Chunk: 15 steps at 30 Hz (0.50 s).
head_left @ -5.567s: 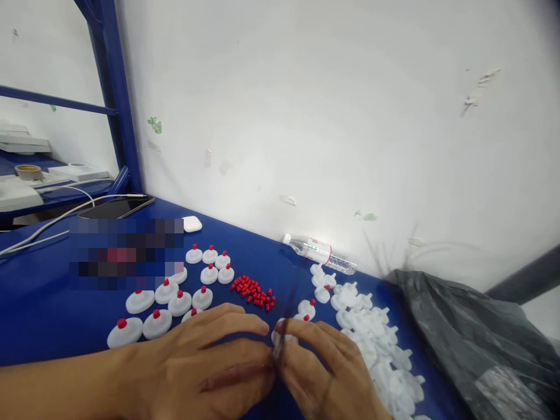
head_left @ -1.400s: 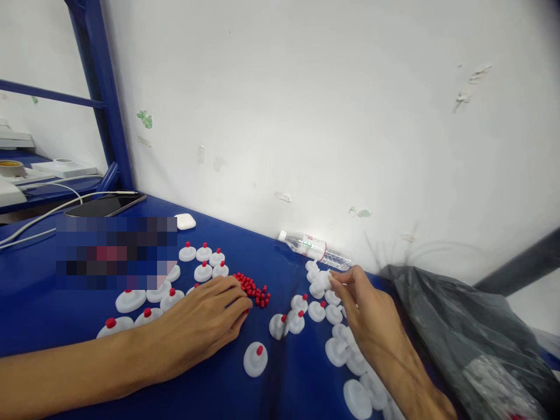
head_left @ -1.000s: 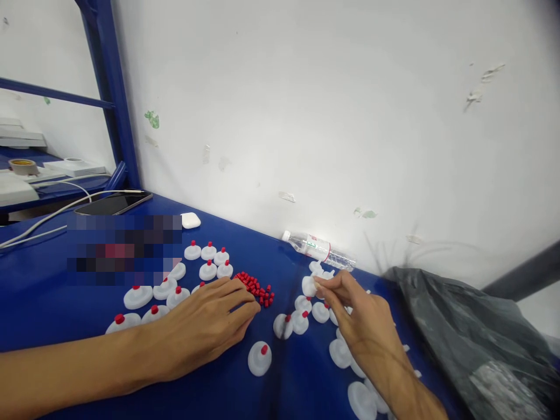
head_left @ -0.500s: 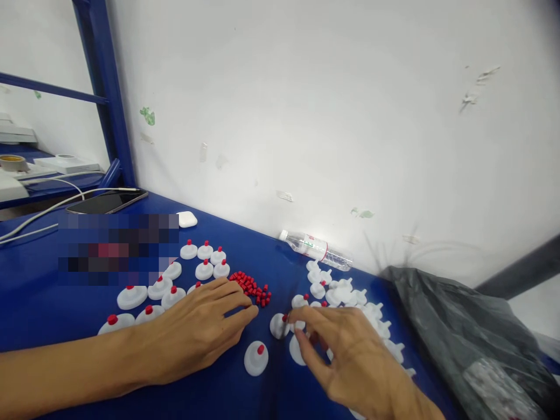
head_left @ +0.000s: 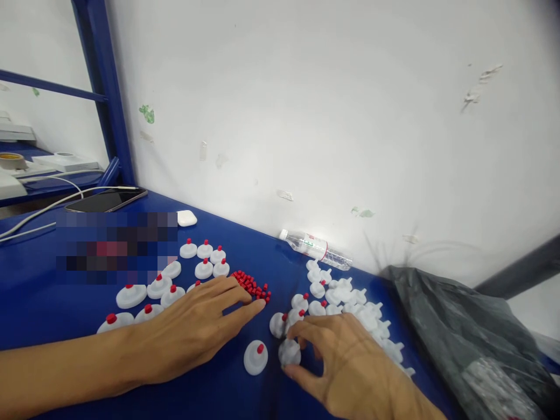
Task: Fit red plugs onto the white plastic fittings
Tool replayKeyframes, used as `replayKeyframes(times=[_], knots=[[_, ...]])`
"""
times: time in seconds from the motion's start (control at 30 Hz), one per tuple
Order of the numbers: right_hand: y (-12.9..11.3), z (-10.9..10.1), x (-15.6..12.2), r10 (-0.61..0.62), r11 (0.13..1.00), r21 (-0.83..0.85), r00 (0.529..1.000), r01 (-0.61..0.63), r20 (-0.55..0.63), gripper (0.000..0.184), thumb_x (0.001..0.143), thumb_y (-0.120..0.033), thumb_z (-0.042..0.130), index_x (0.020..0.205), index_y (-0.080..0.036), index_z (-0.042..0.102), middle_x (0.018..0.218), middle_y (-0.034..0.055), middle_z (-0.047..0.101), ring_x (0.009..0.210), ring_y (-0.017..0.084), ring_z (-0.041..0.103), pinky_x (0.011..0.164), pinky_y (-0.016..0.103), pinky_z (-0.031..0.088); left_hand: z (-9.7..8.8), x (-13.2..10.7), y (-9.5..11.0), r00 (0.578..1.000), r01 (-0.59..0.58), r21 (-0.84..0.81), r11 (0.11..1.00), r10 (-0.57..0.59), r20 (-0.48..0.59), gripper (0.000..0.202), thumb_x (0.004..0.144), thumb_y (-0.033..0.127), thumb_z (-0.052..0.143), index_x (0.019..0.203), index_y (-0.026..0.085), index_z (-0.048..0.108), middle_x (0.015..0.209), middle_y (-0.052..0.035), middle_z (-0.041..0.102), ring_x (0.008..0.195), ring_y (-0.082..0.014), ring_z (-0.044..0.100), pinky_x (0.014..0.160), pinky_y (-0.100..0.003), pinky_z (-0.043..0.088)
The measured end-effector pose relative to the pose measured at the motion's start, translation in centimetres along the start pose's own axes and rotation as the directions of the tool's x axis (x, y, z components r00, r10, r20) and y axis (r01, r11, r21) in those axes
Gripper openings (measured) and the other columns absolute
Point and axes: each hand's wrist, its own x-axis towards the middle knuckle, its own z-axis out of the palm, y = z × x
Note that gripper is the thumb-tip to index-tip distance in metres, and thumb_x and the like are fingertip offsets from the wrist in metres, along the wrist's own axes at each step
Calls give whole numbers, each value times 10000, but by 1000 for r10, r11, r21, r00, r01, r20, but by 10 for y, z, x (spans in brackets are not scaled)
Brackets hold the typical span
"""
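Observation:
My left hand [head_left: 219, 315] lies palm down with its fingers stretched and apart, the fingertips at a pile of small red caps [head_left: 250, 283]. Whether a cap is under those fingers is hidden. My right hand [head_left: 345, 361] has its thumb and index finger at opposite edges of a round white nozzle cap [head_left: 289, 353], which is slightly blurred. A white nozzle cap with a red tip [head_left: 256, 358] stands between my hands. Several more red-tipped ones [head_left: 279, 325] stand just beyond my right fingers. Plain white nozzle caps [head_left: 367, 315] lie heaped behind my right hand.
Several red-tipped white caps [head_left: 132, 296] stand at the left on the blue table [head_left: 245, 248]. A plastic bottle [head_left: 315, 248] lies along the wall. A dark plastic bag [head_left: 464, 332] is at the right. A phone [head_left: 107, 201], cables and a white case [head_left: 186, 218] lie back left.
My right hand has moved slightly down and its thumb and index finger have come around a white nozzle cap. My left lower finger has reached a little farther right, toward the red caps.

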Motion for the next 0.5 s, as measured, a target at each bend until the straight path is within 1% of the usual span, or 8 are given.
replayKeyframes(times=[0.07,0.13,0.2,0.23,0.3,0.37,0.43,0.5], knots=[[-1,2,-3,-4,997,74,996,11,-91,462,736,-290,966,1130,-440,777,969,-139,861,731,190,798,746,323,626,2,0,-1,1000,-7,-14,1000,7,-5,530,1045,-19,625,1549,140,587,1242,-81,748,1124,-255,664,1035,-417,593],[-4,1,-3,4,994,107,986,14,-166,535,725,-304,978,1168,-493,744,879,-177,830,687,192,775,665,317,633,1,2,-1,1000,-16,-56,998,14,-27,439,1058,5,655,1473,147,639,1211,-65,758,1099,-244,671,996,-396,585],[-7,-3,0,-27,993,111,978,51,-205,441,822,-363,927,1186,-507,723,799,-199,797,622,171,756,570,301,628,-2,5,-1,998,-30,-82,996,25,-60,363,1070,15,643,1404,155,679,1186,-55,765,1082,-234,678,962,-371,583],[-9,-6,2,-61,991,102,971,86,-232,333,910,-404,858,1198,-496,717,836,-201,812,625,158,768,560,297,641,-4,7,0,997,-35,-83,996,29,-74,348,1078,14,622,1390,156,689,1177,-54,768,1075,-230,680,956,-361,585],[-13,-10,7,-122,988,51,948,143,-294,171,1076,-469,655,1237,-457,710,1027,-178,858,778,148,843,642,299,699,-8,10,1,995,-44,-83,996,37,-89,368,1088,0,571,1400,155,690,1175,-54,773,1067,-223,683,953,-344,589],[-15,-11,10,-147,988,-6,935,154,-324,252,1147,-494,501,1287,-432,701,1181,-138,857,980,166,873,721,332,737,-12,13,3,994,-52,-91,994,43,-100,380,1094,-6,551,1411,153,688,1155,-48,778,1052,-215,688,946,-331,590],[-16,-9,11,-154,988,-32,937,152,-315,281,1153,-485,474,1323,-416,687,1213,-95,848,1035,191,872,684,373,744,-15,16,5,992,-64,-103,993,52,-116,359,1115,10,534,1404,154,690,1143,-45,785,1038,-209,698,935,-326,590],[-17,-5,11,-159,987,-26,943,159,-291,262,1143,-444,490,1316,-388,679,1187,-60,840,969,201,875,618,392,729,-18,18,6,989,-76,-115,991,60,-133,328,1149,45,494,1380,159,696,1132,-48,793,1010,-204,709,908,-325,591]])
